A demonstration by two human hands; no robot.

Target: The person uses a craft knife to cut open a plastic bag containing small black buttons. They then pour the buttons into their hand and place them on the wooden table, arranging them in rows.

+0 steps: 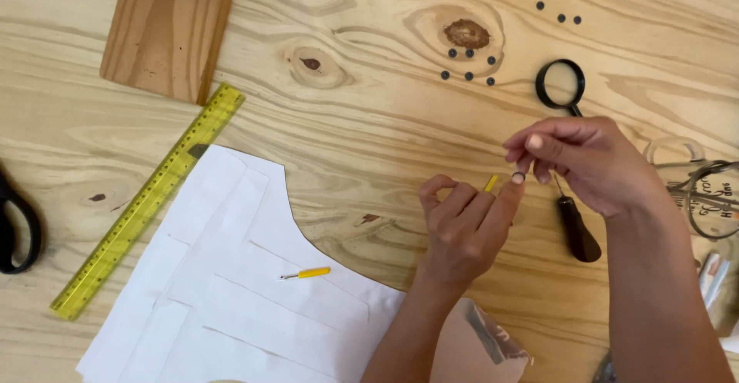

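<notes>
- Pale pine table (pixel 362 133) is lying bare between the hands and its far edge.
- Left hand (pixel 462 225) is pinching a small yellow plastic tool (pixel 490 183).
- Right hand (pixel 589 160) is pinching a tiny dark round snap (pixel 518 177) against the left fingertip.

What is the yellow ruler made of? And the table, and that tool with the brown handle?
The yellow ruler looks like see-through plastic: the wood shows faintly through it. The table is pale bare wood, likely pine, with dark knots and wavy grain. The tool handle seems dark polished wood, though shiny plastic is possible.
</notes>
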